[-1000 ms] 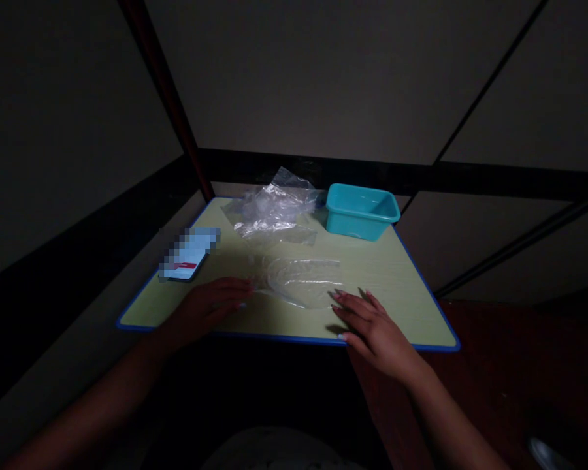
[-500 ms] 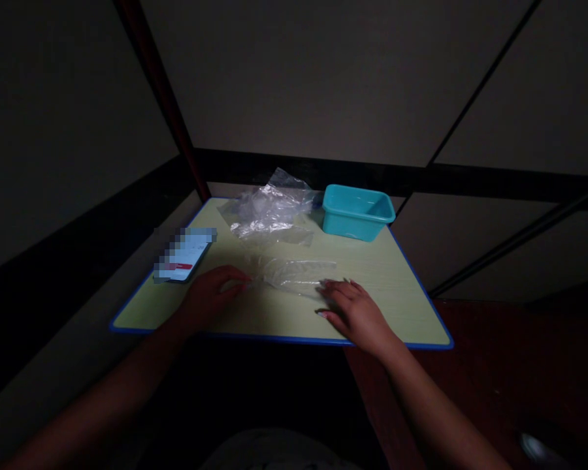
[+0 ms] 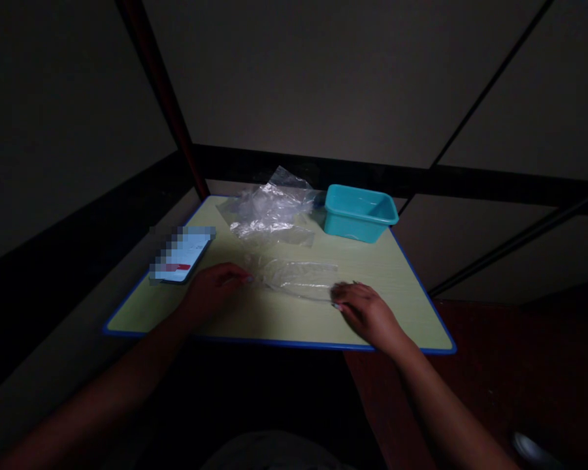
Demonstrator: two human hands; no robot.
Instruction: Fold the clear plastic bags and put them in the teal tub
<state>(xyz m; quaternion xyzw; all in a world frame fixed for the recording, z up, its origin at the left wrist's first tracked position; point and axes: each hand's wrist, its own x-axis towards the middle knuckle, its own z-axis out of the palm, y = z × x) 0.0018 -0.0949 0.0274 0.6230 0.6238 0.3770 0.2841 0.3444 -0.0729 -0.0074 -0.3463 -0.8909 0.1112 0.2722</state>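
Here, nearer me than the turquoise rectangular plastic tub (image 3: 355, 225), my right hand (image 3: 370, 314) pinches a long, clear plastic bag (image 3: 300, 281), though I cannot tell whether my left hand (image 3: 212, 288) grips its other end.

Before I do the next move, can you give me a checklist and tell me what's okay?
1. Left hand at the near clear plastic's left end: ok.
2. Right hand at its right end: ok.
3. Firm grip in both hands: cannot tell, too dim and blurred.
4. Near clear plastic smooth: not ok, it shows creases.
5. Turquoise tub upright on the table: ok.
6. Phone not touching the left hand: cannot tell, they look very close.
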